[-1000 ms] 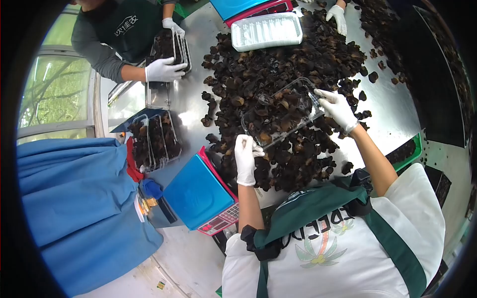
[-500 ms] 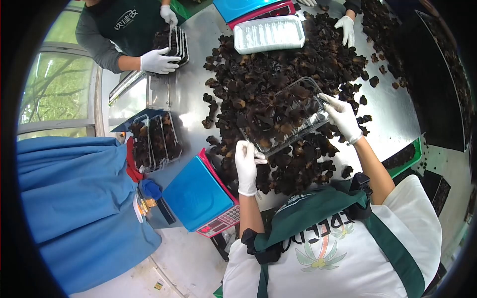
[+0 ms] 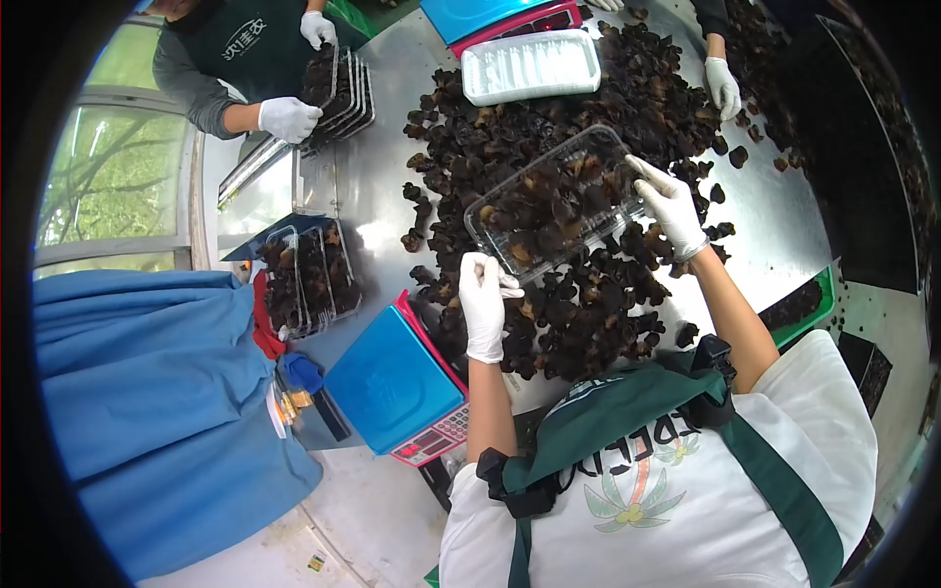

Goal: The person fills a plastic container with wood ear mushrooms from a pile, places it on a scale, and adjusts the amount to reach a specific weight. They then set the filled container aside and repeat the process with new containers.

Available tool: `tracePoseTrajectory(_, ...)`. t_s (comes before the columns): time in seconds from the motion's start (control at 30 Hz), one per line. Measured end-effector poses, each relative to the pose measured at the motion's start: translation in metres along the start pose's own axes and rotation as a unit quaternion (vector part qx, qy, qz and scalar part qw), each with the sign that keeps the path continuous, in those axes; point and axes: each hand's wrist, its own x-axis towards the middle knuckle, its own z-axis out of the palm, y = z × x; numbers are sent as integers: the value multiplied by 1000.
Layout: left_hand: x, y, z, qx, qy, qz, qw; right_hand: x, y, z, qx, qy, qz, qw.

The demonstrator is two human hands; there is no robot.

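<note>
Both my hands, in thin white gloves, hold a clear plastic tray (image 3: 537,165) above a broad heap of dark wood ear mushrooms (image 3: 578,338). My left hand (image 3: 482,309) pinches the near left corner, thumb and fingers closed on the rim. My right hand (image 3: 670,208) grips the right end of the tray. Dark brown pieces of mushroom show through or in the tray; how many lie inside is hard to tell against the heap. The tray slants up to the right in view.
A blue-topped scale (image 3: 394,382) stands left of my left arm. Filled trays (image 3: 309,279) sit at the left edge of the metal table (image 3: 377,235). White trays (image 3: 529,67) rest by another scale. One co-worker (image 3: 240,59) handles stacked trays; another person's gloved hand (image 3: 723,88) is right.
The tray has come up slightly and turned, showing more of its open face. My hands rose with it. The co-worker's hand at the stack shifted left; the other person's hand moved right.
</note>
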Motion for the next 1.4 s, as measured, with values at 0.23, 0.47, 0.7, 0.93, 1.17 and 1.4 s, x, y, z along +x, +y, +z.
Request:
tracePoseTrajectory(0.23, 6, 15, -13, -38, 38, 31, 998, 25, -25, 21, 38, -44, -37, 998)
tracePoseTrajectory(0.47, -24, 7, -55, -65, 86, -19, 994, 19, -33, 64, -7, -99, -13, 995)
tracePoseTrajectory(0.7, -93, -11, -116, -8, 275, -40, 960, -12, -1, 145, -57, -244, 34, 967)
tracePoseTrajectory(0.93, -159, -52, -184, 42, 453, -74, 887, -49, 37, 236, -86, -402, 41, 911)
tracePoseTrajectory(1.17, -182, -48, -186, 404, 606, 4, 686, -1, 48, 231, -286, -223, -404, 840)
tracePoseTrajectory(1.4, -135, -15, -86, 299, 404, 176, 846, 39, 62, 111, -581, -199, -403, 679)
